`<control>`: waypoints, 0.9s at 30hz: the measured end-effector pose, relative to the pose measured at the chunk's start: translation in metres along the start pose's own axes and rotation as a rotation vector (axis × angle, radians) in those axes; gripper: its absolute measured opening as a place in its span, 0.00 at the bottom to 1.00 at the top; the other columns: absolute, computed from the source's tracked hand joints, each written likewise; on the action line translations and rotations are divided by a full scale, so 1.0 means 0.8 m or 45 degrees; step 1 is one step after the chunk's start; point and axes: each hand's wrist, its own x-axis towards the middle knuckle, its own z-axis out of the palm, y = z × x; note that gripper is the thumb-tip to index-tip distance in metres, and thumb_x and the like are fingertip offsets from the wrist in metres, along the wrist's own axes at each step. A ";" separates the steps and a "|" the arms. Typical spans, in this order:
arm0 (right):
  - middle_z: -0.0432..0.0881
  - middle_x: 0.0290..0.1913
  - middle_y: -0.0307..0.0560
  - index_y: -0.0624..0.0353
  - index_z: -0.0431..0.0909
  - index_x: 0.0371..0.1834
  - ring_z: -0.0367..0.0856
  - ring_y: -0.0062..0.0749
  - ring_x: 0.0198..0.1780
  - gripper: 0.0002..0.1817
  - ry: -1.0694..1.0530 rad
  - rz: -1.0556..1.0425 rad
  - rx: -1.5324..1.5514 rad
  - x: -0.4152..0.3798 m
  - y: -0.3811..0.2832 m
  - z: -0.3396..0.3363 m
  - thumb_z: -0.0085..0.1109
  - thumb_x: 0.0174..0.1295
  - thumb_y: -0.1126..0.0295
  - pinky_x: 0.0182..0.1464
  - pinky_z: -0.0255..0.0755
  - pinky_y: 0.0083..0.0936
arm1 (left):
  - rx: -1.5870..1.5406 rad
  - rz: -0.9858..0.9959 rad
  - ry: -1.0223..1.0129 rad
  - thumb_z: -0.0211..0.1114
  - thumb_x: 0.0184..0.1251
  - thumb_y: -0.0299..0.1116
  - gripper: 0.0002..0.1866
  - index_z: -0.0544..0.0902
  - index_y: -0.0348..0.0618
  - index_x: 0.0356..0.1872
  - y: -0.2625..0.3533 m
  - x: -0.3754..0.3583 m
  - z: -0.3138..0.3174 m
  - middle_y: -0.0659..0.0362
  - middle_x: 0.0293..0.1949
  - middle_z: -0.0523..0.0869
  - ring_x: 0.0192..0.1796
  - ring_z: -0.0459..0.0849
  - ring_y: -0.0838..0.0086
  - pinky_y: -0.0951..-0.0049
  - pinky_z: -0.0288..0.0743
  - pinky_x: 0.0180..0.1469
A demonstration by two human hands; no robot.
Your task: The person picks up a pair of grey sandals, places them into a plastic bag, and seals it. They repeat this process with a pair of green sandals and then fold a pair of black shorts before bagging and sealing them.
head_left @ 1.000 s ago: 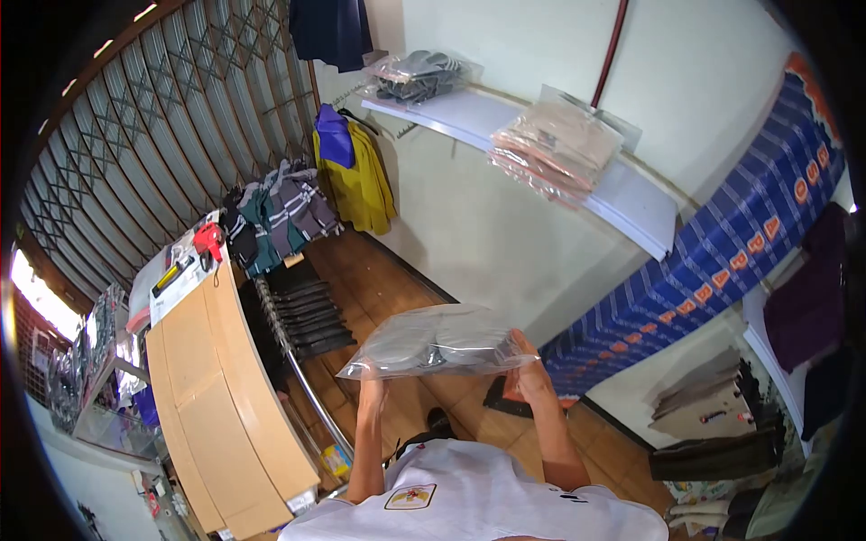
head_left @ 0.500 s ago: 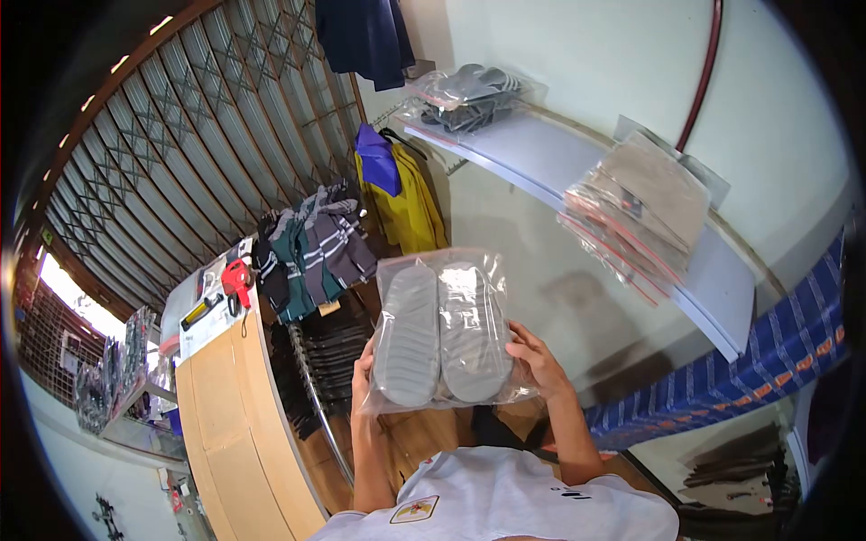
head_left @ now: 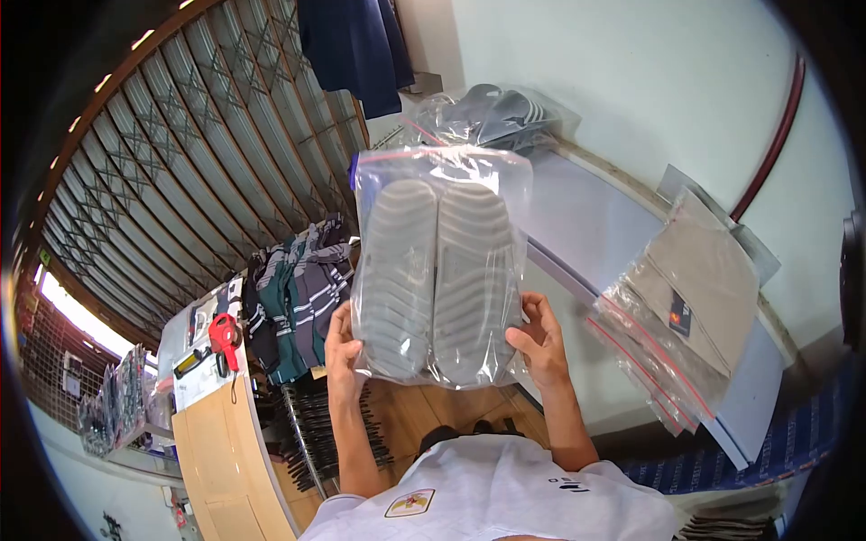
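A pair of grey slide sandals (head_left: 397,279), soles facing me, lies side by side inside a clear zip bag (head_left: 442,160) with a red seal along its top. My left hand (head_left: 344,350) grips the bag's lower left edge, thumb on the front. At the lower right edge, my right hand (head_left: 540,343) pinches the bag the same way. Held up between both hands, the bag is in front of the white shelf. Behind its top, more bagged sandals (head_left: 505,113) with white stripes rest on the shelf's far end.
The white wall shelf (head_left: 586,216) also carries clear bags with beige folded garments (head_left: 695,298) on the right. To the left, striped clothes (head_left: 302,298) hang on a rail beside a wooden counter (head_left: 221,451) holding a red tape dispenser-like tool (head_left: 224,335). A folding metal gate (head_left: 180,171) stands behind.
Both hands have raised the bag of sandals toward the shelf, and the soles now look larger and more upright. The view has shifted closer to the shelf.
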 end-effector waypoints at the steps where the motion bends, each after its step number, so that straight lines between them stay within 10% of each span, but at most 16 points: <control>1: 0.71 0.67 0.52 0.64 0.65 0.71 0.76 0.38 0.68 0.35 0.002 -0.040 -0.017 0.015 -0.003 0.000 0.72 0.62 0.76 0.70 0.72 0.35 | -0.023 0.073 0.027 0.69 0.58 0.43 0.47 0.64 0.29 0.77 0.000 0.021 0.006 0.45 0.70 0.77 0.71 0.79 0.58 0.61 0.71 0.74; 12: 0.66 0.76 0.61 0.69 0.56 0.82 0.67 0.45 0.77 0.50 0.215 -0.679 -0.302 0.208 -0.049 0.026 0.75 0.60 0.69 0.78 0.64 0.44 | -0.298 0.257 -0.378 0.57 0.78 0.28 0.31 0.65 0.37 0.80 0.009 0.312 0.086 0.43 0.75 0.73 0.76 0.74 0.59 0.62 0.66 0.78; 15: 0.65 0.77 0.63 0.67 0.56 0.83 0.65 0.46 0.79 0.48 0.336 -0.784 -0.369 0.269 -0.062 0.039 0.75 0.62 0.70 0.79 0.63 0.46 | -0.090 0.306 -0.348 0.55 0.85 0.31 0.19 0.79 0.42 0.71 0.003 0.410 0.107 0.60 0.59 0.84 0.50 0.80 0.82 0.80 0.74 0.52; 18: 0.63 0.79 0.66 0.65 0.59 0.83 0.62 0.48 0.81 0.46 0.485 -0.801 -0.417 0.338 -0.064 0.038 0.73 0.63 0.71 0.81 0.60 0.48 | -0.004 0.324 -0.377 0.55 0.88 0.37 0.16 0.85 0.43 0.63 0.013 0.483 0.142 0.74 0.35 0.82 0.24 0.60 0.93 0.85 0.52 0.25; 20: 0.58 0.80 0.73 0.61 0.59 0.83 0.60 0.54 0.82 0.42 0.565 -0.787 -0.475 0.377 -0.067 0.036 0.70 0.68 0.69 0.74 0.72 0.46 | -0.111 0.255 -0.430 0.54 0.88 0.38 0.17 0.85 0.44 0.64 0.016 0.527 0.164 0.74 0.35 0.82 0.24 0.60 0.93 0.85 0.53 0.25; 23: 0.54 0.80 0.80 0.56 0.59 0.84 0.61 0.61 0.81 0.40 0.685 -0.705 -0.320 0.424 -0.064 0.045 0.67 0.73 0.63 0.60 0.85 0.41 | -0.065 0.252 -0.660 0.57 0.87 0.44 0.24 0.75 0.46 0.75 -0.010 0.599 0.164 0.63 0.63 0.81 0.54 0.79 0.84 0.82 0.74 0.54; 27: 0.73 0.71 0.64 0.49 0.61 0.85 0.77 0.39 0.68 0.34 0.804 -0.609 -0.505 0.464 -0.047 0.030 0.60 0.78 0.64 0.59 0.87 0.40 | 0.208 0.410 -0.790 0.63 0.82 0.43 0.32 0.67 0.42 0.80 -0.040 0.649 0.171 0.53 0.72 0.76 0.69 0.77 0.71 0.70 0.73 0.69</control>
